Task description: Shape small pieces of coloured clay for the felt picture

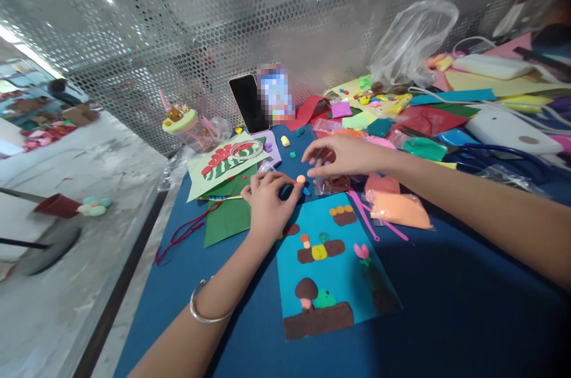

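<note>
My left hand [271, 198] is closed at the far edge of a blue sheet [330, 283], thumb and fingertips pinching a small clay figure. The clay figure [301, 179] shows a round pale-orange ball on top and a blue bit below. To the right of it hovers my right hand [336, 155], fingers curved and apart, with nothing visible between them. Clay shapes are stuck on the sheet: a brown mushroom [306, 289], a green lump [325, 299], a pink tulip [361, 251] and a yellow block [319, 252] between brown bars.
Orange clay in a bag [400, 210] and pink plastic tools [363, 214] lie right of the sheet. A watermelon picture [227, 163] and red cord [190, 227] are at left. Behind stand a dark phone [248, 103], a lit screen [276, 94] and a lidded cup [185, 125].
</note>
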Available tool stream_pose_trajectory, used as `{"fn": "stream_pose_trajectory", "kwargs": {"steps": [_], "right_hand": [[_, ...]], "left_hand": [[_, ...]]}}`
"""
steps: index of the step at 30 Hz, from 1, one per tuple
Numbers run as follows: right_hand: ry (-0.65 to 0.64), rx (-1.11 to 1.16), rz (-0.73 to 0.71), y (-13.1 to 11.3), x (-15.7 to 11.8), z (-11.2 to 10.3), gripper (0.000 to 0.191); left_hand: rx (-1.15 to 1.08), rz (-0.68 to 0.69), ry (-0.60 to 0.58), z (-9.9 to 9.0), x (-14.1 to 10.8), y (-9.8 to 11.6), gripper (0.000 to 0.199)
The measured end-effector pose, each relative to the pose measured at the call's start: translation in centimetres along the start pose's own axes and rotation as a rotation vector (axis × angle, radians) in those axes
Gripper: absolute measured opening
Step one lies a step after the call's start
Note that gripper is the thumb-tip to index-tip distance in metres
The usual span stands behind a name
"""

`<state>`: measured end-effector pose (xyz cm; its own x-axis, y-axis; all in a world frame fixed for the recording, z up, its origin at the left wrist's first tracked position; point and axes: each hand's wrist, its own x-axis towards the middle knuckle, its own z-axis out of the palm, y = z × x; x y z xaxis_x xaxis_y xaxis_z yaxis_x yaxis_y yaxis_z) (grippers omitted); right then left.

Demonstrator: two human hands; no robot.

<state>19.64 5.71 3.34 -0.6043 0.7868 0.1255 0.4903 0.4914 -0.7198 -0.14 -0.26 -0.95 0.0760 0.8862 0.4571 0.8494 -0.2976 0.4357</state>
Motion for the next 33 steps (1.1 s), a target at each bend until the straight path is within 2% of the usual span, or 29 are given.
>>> {"fn": "stream_pose_trajectory", "kwargs": {"steps": [4, 7, 9, 14, 18, 22, 25, 29, 33], "right_hand": [[-0.215, -0.368, -0.004, -0.2, -0.8, -1.6, 0.037], [-0.298, -0.480, 0.039, -0.1, -1.1, -1.5, 0.031], [-0.310, -0.497, 0.052, -0.1, -1.1, -1.3, 0.026], [-0.270, -0.548, -0.035, 0.1, -0.8, -1.6, 0.017], [-0.166, -0.541, -0.136, -0.2, -0.7, -1.8, 0.019], [-0.117, -0.499, -0.227, -1.1, -0.8, -1.3, 0.018], [-0.082, -0.489, -0.268, -1.6, -0.8, -1.0, 0.015], [-0.041, -0.489, -0.292, -1.8, -0.7, -1.0, 0.011], [-0.033, -0.449, -0.302, -1.6, -0.7, -0.8, 0.009]], "left_hand": [[0.084, 0.017, 0.001, 0.1, -0.2, -0.2, 0.019], [0.129, 0.004, -0.018, 0.0, -0.2, -0.2, 0.019], [0.141, -0.006, -0.028, 0.0, -0.2, -0.1, 0.019], [0.107, 0.002, -0.001, -0.2, -0.1, 0.1, 0.015], [0.012, 0.088, 0.045, -0.4, -0.1, 0.4, 0.006], [-0.105, 0.178, 0.061, -0.8, -0.2, 0.7, 0.005], [-0.137, 0.149, 0.086, -0.9, -0.2, 0.9, 0.006], [-0.125, 0.080, 0.051, -0.7, -0.1, 0.7, 0.008], [-0.222, 0.123, 0.033, -0.5, 0.1, 0.2, 0.019]]}}
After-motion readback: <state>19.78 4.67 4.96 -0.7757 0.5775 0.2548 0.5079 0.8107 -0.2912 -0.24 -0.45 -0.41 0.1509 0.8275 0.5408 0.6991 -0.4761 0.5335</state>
